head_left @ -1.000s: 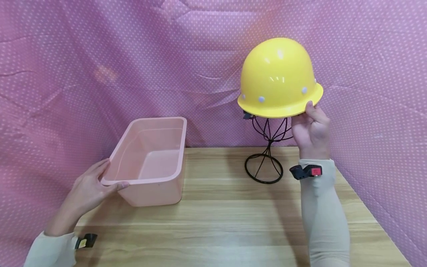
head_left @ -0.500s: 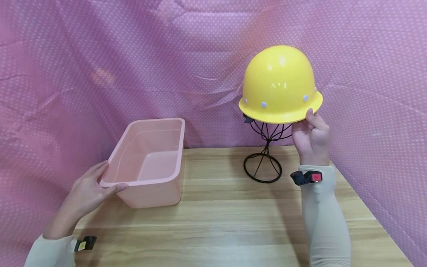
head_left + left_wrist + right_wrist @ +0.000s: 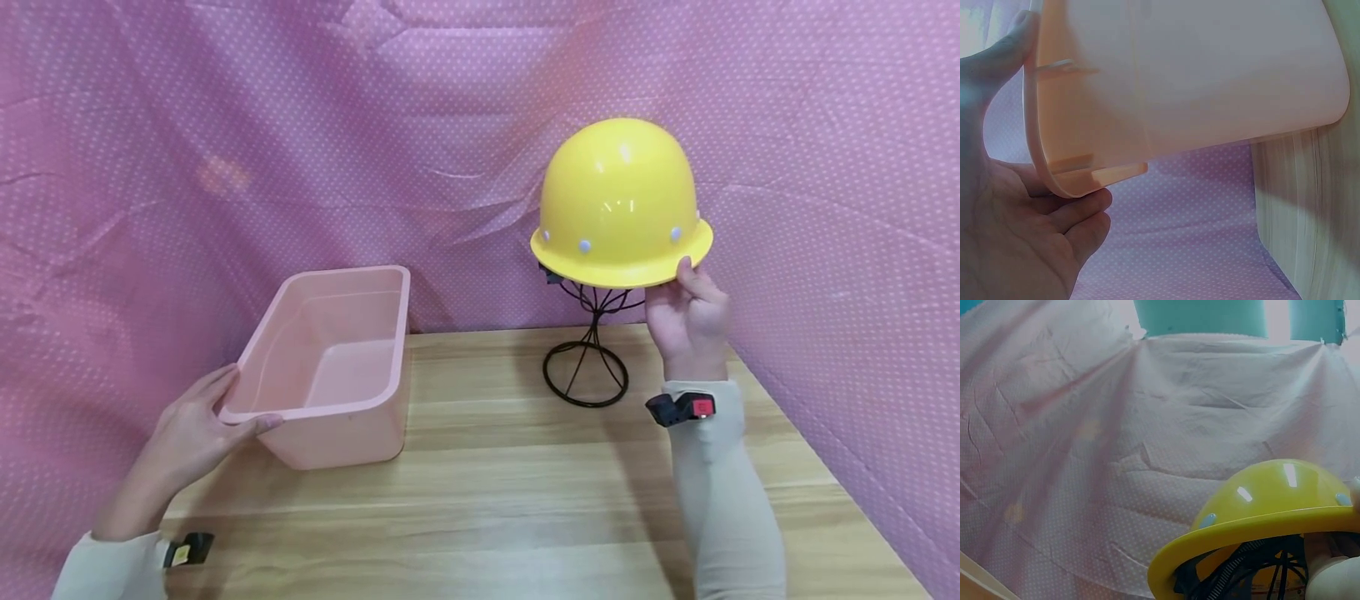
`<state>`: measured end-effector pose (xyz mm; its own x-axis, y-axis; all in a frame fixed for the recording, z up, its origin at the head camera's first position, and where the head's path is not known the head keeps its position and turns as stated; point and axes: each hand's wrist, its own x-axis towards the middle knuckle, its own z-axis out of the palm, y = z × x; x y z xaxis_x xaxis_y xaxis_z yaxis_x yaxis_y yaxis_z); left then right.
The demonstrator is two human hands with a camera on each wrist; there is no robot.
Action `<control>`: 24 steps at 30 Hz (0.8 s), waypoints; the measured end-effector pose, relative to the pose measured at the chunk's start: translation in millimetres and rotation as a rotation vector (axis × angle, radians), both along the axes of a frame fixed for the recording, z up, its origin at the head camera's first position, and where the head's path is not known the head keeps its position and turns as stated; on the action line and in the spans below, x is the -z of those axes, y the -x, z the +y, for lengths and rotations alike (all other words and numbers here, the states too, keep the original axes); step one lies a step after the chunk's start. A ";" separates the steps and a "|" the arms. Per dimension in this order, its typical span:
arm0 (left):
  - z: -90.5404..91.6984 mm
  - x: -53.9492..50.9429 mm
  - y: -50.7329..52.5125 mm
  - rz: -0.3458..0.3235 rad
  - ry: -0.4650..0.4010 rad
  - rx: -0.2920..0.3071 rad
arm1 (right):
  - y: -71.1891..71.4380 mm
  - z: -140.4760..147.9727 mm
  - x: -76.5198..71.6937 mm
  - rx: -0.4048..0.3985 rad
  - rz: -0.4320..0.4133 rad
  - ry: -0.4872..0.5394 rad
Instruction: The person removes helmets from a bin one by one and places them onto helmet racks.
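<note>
My right hand [image 3: 690,329] pinches the brim of a yellow hard hat [image 3: 618,200] at its right side, thumb outside and fingers beneath. The hat sits over the top of a black wire stand [image 3: 596,329], whose upper part it hides. Inside the hat, dark straps [image 3: 1229,575] show in the right wrist view. My left hand [image 3: 191,433] grips the near left corner of a pink plastic tub [image 3: 341,442]. In the left wrist view, fingers [image 3: 1088,228] curl under the tub's rim [image 3: 1032,125] and the thumb lies along it.
The wooden table [image 3: 480,517] carries the tub on the left and the stand's round base at the right rear. Pink dotted cloth [image 3: 450,167] hangs behind and along both sides.
The hard hat and my right hand have come down, so less of the wire stand shows. My left hand keeps its grip on the tub. The whole view has shifted slightly.
</note>
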<state>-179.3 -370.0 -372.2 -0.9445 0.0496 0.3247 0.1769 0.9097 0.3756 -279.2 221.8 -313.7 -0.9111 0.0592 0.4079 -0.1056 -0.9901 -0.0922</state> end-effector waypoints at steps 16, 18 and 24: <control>-3.1 -3.5 4.3 -0.025 0.002 -0.007 | -2.7 -1.8 20.7 -0.039 -0.022 0.031; -3.2 -3.7 5.4 -0.027 0.002 -0.012 | -2.8 -2.5 22.2 -0.044 -0.017 0.035; -3.3 -2.1 7.1 -0.046 -0.002 -0.004 | -4.8 -3.8 29.0 -0.046 -0.055 0.045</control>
